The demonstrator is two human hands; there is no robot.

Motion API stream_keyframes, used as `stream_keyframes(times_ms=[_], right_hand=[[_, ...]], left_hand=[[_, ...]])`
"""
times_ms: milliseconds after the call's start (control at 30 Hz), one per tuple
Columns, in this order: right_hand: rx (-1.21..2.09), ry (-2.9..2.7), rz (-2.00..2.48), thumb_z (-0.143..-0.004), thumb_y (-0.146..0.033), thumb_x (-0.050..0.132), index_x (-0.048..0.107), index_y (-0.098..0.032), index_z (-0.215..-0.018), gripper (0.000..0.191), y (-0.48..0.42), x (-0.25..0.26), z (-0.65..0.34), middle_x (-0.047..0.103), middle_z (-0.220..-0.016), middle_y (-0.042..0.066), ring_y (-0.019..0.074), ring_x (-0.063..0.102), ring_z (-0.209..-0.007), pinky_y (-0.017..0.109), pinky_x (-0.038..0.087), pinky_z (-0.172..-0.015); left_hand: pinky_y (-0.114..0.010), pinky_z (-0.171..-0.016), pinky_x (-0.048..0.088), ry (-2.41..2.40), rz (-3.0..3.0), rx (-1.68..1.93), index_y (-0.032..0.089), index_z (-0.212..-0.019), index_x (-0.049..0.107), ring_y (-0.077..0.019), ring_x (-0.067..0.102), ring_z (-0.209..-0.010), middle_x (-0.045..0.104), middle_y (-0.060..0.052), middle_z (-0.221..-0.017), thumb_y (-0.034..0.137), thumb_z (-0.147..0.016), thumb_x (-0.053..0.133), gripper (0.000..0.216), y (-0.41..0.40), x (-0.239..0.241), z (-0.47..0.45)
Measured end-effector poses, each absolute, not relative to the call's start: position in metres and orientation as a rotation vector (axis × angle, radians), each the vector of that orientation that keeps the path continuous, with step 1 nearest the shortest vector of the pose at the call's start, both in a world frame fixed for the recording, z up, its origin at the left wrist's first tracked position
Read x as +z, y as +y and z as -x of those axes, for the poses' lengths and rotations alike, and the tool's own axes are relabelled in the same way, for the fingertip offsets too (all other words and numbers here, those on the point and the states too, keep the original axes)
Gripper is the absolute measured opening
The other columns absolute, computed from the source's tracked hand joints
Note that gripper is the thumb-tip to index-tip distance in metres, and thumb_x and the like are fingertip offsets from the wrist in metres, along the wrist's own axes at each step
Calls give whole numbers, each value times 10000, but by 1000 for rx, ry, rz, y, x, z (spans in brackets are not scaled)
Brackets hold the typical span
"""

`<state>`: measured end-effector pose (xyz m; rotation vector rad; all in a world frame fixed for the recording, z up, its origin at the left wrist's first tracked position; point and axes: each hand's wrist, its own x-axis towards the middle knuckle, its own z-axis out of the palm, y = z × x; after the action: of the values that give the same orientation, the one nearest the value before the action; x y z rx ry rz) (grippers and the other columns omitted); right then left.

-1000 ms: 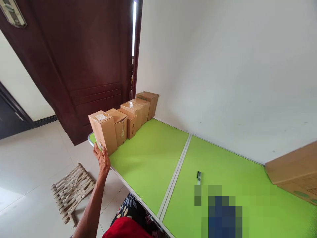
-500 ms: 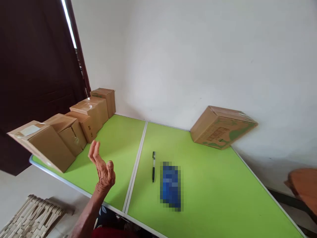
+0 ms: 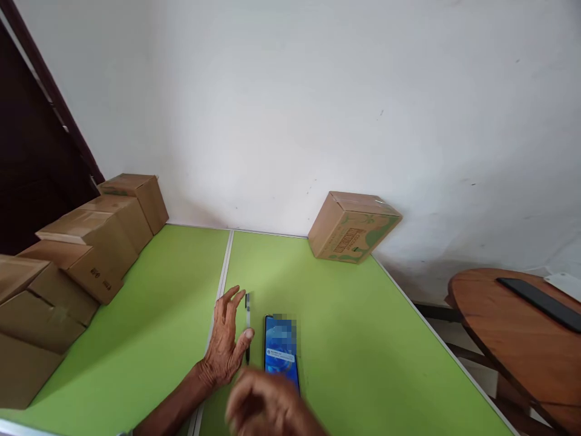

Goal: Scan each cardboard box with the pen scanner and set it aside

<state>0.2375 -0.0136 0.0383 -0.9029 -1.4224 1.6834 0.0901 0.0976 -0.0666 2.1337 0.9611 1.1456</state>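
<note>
My left hand (image 3: 224,342) is open beside a pen (image 3: 247,316), its thumb and fingers apart. The thumb crosses in front of the pen's lower part; whether it touches the pen I cannot tell. To the right of the pen lies a smartphone (image 3: 279,363), its blue screen lit and partly pixelated. My right hand (image 3: 272,402) is at the bottom edge, blurred and bent at the fingers, covering the phone's near end. What its fingers do is smeared by motion.
Several cardboard boxes (image 3: 109,221) stand in a row along the left of the green table (image 3: 363,339). Another cardboard box (image 3: 354,233) with green print sits at the back against the wall. At right, a wooden table (image 3: 499,321) carries a long black object (image 3: 540,303).
My left hand has moved right and down to the pen. My right hand has come into view from below, over the phone. The view has turned to the right.
</note>
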Motion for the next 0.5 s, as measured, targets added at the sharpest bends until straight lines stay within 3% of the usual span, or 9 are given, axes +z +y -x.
stream_keyframes(times_ms=[67, 133, 167, 300, 433, 500], right_hand=[[1291, -1216, 1188, -981, -602, 657, 709, -236, -995, 369, 18, 17, -289, 701, -905, 35, 197, 658, -809, 331, 557, -746], [721, -873, 1435, -868, -684, 704, 709, -218, -933, 471, 54, -8, -350, 712, -909, 66, 241, 653, -832, 371, 554, -744], [576, -750, 1468, -839, -727, 679, 688, -220, -984, 528, 73, -20, -382, 714, -1006, 90, 274, 656, -927, 396, 554, -773], [263, -465, 1504, -820, -783, 567, 574, -227, -1218, 684, 146, -49, -496, 601, -1338, 129, 332, 560, -1238, 521, 462, -1045], [178, -381, 1483, -903, -768, 493, 584, -199, -1255, 675, 194, -59, -564, 581, -1400, 150, 340, 498, -1346, 577, 364, -1147], [203, -394, 1467, -914, -794, 439, 604, -201, -1264, 708, 205, -66, -579, 605, -1403, 145, 326, 513, -1353, 563, 369, -1154]], left_hand=[[-608, -1256, 363, 968, -2064, 1174, 280, -1631, 315, -339, 405, -1533, 418, -178, -1604, 557, -1109, 353, 592, 113, -60, -113], [-593, -1254, 373, 969, -1967, 1190, 244, -1605, 357, -331, 424, -1522, 443, -185, -1584, 572, -1109, 341, 595, 129, -51, -144], [-587, -1253, 377, 965, -1910, 1196, 232, -1596, 372, -329, 428, -1520, 450, -189, -1584, 584, -1108, 335, 603, 136, -45, -163], [-578, -1309, 296, 950, -1703, 1099, 179, -1652, 301, -340, 342, -1596, 376, -212, -1689, 655, -1082, 314, 743, 170, -18, -249], [-502, -1380, 103, 884, -1673, 860, 202, -1729, 151, -311, 60, -1700, 158, -119, -1824, 732, -1047, 285, 874, 212, 7, -337], [-428, -1383, 80, 842, -1680, 768, 191, -1736, 137, -274, -18, -1701, 115, -86, -1834, 763, -1030, 282, 921, 232, 11, -372]])
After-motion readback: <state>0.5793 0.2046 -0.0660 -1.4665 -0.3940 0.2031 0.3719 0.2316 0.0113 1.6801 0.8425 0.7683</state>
